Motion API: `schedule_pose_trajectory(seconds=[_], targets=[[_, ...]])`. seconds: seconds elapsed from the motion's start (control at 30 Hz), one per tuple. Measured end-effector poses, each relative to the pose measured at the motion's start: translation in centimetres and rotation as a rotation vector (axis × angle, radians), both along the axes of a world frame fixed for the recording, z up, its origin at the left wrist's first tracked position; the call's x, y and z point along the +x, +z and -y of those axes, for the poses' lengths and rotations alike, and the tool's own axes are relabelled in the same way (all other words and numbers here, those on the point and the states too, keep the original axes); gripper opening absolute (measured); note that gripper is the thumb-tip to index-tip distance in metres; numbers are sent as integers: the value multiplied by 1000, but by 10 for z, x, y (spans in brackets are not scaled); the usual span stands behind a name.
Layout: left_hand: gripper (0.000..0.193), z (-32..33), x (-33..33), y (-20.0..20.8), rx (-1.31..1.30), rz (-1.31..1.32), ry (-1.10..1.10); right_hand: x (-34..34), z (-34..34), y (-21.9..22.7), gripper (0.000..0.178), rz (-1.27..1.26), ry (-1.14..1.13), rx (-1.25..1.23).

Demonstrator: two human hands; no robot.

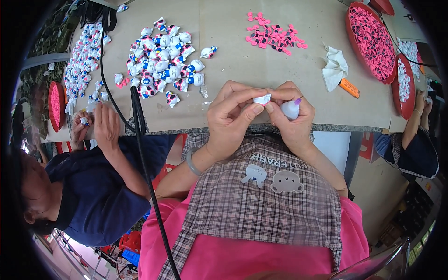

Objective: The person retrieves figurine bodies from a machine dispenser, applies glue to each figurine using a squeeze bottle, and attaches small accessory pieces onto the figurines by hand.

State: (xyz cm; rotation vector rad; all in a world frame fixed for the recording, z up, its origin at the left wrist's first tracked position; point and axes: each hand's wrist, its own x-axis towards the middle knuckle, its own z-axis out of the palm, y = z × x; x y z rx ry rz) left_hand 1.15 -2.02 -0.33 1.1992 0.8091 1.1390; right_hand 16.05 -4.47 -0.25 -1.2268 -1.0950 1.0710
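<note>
At the table's near edge my left hand (233,112) pinches a small white figurine (262,99) between thumb and fingers. A little pink shows at its underside, mostly hidden by the fingertips. My right hand (296,119) is closed around a small squeeze bottle (290,110) with a translucent body and a purple tip that points up. Its thumb and forefinger also meet the figurine from the right. Beyond my hands lie a heap of white, blue and pink figurines (163,60) and, to the right, a scatter of flat pink pieces with dark spots (275,36).
Farther right are a crumpled tissue (335,67), an orange marker-like stick (349,87) and a red tray (351,18) of pink pieces. A black cable (140,126) crosses at the left. A co-worker's hand (107,125) works there beside more figurines (84,63).
</note>
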Motion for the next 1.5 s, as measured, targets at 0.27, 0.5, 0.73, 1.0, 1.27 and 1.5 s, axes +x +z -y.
schedule_pose_trajectory(seconds=[0.27, 0.5, 0.73, 1.0, 1.27, 1.5], targets=[[34, -4, 3, 2, 35, -101, -22, 13, -6, -9, 16, -268, 112, -74], [36, -7, 5, 6, 68, -163, 3, 14, -9, -4, 12, -483, 154, -223], [35, -11, 2, 6, 185, -217, 10, 17, -9, -7, 15, -375, 152, -173], [36, -12, -1, 16, 292, -405, 12, 13, -9, 4, 27, 205, 33, 160], [36, -10, 1, 7, 2, -150, -58, 17, -11, 12, 25, 271, 42, 198], [33, -12, -2, 4, -60, -117, -112, 21, -14, 16, 25, 420, 129, 253]])
